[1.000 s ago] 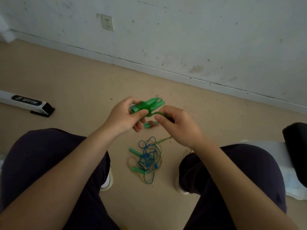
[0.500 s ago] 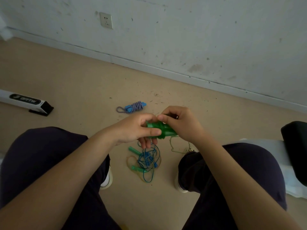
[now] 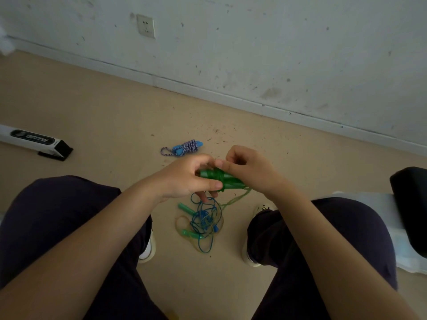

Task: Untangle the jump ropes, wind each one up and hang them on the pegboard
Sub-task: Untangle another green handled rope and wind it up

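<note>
Two hands seen above the floor (image 3: 97,107), between two knees. Left hand (image 3: 184,179): fingers curled round one green jump rope (image 3: 219,179), thumb pressed on its wound handles. Right hand (image 3: 249,172): fingers curled, pinching the same bundle at its right end; one loose green strand hung down from it. One tangled pile of ropes (image 3: 203,222) lay on the floor below, blue and green cords, two green handles visible. One wound blue-and-white rope (image 3: 184,147) lay farther off. One wall socket (image 3: 145,26) noted
</note>
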Available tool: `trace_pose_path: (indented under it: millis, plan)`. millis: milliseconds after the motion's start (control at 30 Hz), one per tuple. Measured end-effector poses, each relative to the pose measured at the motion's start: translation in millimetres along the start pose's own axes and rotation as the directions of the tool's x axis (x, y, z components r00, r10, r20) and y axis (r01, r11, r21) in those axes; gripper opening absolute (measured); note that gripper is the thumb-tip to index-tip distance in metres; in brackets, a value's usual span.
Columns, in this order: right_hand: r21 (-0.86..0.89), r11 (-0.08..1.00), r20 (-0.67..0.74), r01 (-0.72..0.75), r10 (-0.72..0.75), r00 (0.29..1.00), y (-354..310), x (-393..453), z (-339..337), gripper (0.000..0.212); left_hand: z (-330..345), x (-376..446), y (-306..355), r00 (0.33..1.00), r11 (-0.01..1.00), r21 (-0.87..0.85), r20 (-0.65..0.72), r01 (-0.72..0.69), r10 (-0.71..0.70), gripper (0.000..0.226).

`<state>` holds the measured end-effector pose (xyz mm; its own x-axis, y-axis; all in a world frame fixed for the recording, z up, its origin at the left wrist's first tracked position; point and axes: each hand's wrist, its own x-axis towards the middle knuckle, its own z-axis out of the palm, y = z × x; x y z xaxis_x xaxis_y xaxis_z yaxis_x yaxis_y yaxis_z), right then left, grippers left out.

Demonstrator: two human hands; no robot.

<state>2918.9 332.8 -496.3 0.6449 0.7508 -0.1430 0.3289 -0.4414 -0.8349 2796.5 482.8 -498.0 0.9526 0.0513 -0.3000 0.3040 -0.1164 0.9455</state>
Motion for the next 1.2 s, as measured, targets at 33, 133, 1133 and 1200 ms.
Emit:
trace_pose_path:
  millis: [33, 133, 1133, 1200]
  plan:
    - [0.04, 0.999, 0.038, -0.034, 0.033, 0.999, -0.4, -0.7, -0.2, 0.029, -0.1, -0.3, 0.4, 1.0, 1.0, -0.006, -0.011, -0.006, 0.006, 0.035]
    - [0.265, 0.96, 0.109, -0.086, 0.058, 0.992, -0.7, -2.7, -4.4, 0.026, -1.8, 0.2, 1.2, 0.994, 0.998, -0.06, -0.105, -0.032, 0.025, 0.04]
    - [-0.214, 0.917, -0.182, 0.336, -0.375, 0.909, 2.5, -4.1, 2.7, 0.008, -10.3, -0.4, 6.1, 0.996, 1.0, -0.005, -0.091, -0.004, 0.004, 0.033]
    - [-0.095, 0.962, -0.188, 0.257, -0.271, 0.944, 1.7, -5.6, 3.5, 0.007, -10.6, -2.3, 7.1, 0.996, 0.999, -0.031, -0.09, -0.017, 0.014, 0.034]
